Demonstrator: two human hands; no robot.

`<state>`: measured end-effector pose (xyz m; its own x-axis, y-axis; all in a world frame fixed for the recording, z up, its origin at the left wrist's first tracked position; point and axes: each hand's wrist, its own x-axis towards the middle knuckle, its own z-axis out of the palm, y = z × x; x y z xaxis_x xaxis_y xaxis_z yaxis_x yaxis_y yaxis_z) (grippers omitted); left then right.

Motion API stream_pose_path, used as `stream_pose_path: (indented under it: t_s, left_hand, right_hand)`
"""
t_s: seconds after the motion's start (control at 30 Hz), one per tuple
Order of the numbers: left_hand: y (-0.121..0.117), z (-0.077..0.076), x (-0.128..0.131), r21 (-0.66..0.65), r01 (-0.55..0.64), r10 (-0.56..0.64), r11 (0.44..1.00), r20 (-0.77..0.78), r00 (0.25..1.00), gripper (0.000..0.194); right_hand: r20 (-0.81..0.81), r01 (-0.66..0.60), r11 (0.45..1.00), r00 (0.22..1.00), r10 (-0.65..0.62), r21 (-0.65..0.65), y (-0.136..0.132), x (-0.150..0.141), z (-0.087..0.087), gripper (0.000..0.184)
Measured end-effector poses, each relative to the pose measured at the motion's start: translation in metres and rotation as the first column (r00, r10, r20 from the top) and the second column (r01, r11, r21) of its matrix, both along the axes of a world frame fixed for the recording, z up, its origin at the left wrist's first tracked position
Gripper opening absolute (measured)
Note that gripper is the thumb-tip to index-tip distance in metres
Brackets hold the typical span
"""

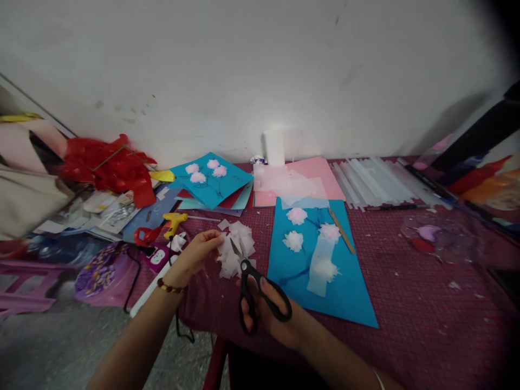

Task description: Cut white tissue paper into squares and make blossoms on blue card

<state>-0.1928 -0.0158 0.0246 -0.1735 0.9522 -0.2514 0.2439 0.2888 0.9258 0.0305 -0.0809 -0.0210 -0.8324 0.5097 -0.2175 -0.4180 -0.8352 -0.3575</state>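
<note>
My left hand [202, 250] is closed, thumb and fingers pinching a small piece of thin white paper [223, 246] that blends with the pile behind it. In my right hand [268, 314] are black-handled scissors [244, 266], my fingers through the loops. Their blades stand apart, tips pointing up and left, close to the left fingertips. Under and behind the blades lies a loose pile of white paper pieces [242, 238]. Just right of it is a blue sheet [345, 295] bearing several fluffy paper flowers [293, 241], a translucent paper strip [320, 271] and a wooden stick [342, 232].
A second blue sheet with flowers [227, 189] rests on coloured sheets at the back. Pink paper [325, 176] and translucent strips [374, 181] lie along the wall. Left are a yellow glue gun [174, 223], red ribbon [109, 162] and a pink stool [28, 287].
</note>
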Motion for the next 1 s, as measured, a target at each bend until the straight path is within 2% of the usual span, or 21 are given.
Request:
stream_pose_path:
  t_s: [0.07,0.13,0.2,0.27,0.37,0.43,0.57,0.63,0.7,0.77,0.83,0.93,1.0]
  left_hand:
    - [0.001,0.0,-0.003,0.101,-0.041,0.053,0.994,-0.114,0.992,0.023]
    - [0.0,0.001,-0.004,0.191,-0.055,0.093,0.98,-0.198,0.976,0.037]
    - [-0.004,0.0,-0.004,0.236,0.007,0.063,0.972,-0.287,0.956,0.043]
    - [-0.01,-0.001,-0.005,0.244,0.118,-0.015,0.962,-0.385,0.923,0.041]
    - [-0.013,-0.002,-0.003,0.22,0.208,-0.091,0.953,-0.446,0.89,0.035]
    - [-0.011,0.0,0.006,0.163,0.227,-0.14,0.96,-0.42,0.896,0.03]
    - [-0.004,0.004,0.053,0.089,0.362,-0.307,0.928,-0.373,0.876,0.017]
    - [-0.001,0.0,0.088,0.055,0.417,-0.374,0.907,-0.347,0.86,0.015]
    - [0.002,-0.007,0.125,0.041,0.458,-0.42,0.888,-0.334,0.844,0.014]
    - [0.005,-0.014,0.157,0.073,0.469,-0.407,0.88,-0.393,0.825,0.014]
    - [0.009,-0.017,0.183,0.109,0.449,-0.36,0.887,-0.446,0.819,0.015]
    - [0.014,-0.018,0.207,0.131,0.404,-0.298,0.906,-0.482,0.824,0.016]
    - [0.017,-0.019,0.217,0.132,0.372,-0.269,0.919,-0.48,0.835,0.018]
  right_hand:
    - [-0.029,-0.008,1.0,1.0,0.008,-0.01,0.002,0.001,0.0,0.054]
    - [-0.053,-0.018,1.0,0.998,0.018,-0.011,0.002,0.001,-0.002,0.052]
    - [-0.073,-0.026,1.0,0.997,0.025,-0.008,0.001,0.0,-0.004,0.053]
    - [-0.091,-0.03,0.999,0.995,0.032,0.02,-0.001,0.001,-0.004,0.056]
    - [-0.109,-0.008,0.986,0.994,0.026,0.164,-0.006,0.011,0.0,0.064]
    - [-0.09,0.021,0.945,0.996,0.009,0.328,-0.01,0.027,0.007,0.067]
    - [0.013,0.013,0.782,1.0,-0.027,0.623,-0.02,0.079,0.026,0.07]
    - [0.079,-0.005,0.712,0.994,-0.072,0.702,-0.027,0.107,0.031,0.07]
    - [0.127,0.017,0.684,0.979,-0.159,0.729,-0.036,0.132,0.029,0.067]
    - [0.135,0.075,0.696,0.961,-0.242,0.714,-0.043,0.152,0.02,0.063]
    - [0.124,0.131,0.732,0.951,-0.283,0.668,-0.05,0.167,0.009,0.063]
    - [0.111,0.181,0.783,0.946,-0.304,0.595,-0.056,0.185,-0.002,0.065]
    - [0.112,0.209,0.795,0.938,-0.327,0.569,-0.057,0.194,-0.004,0.061]
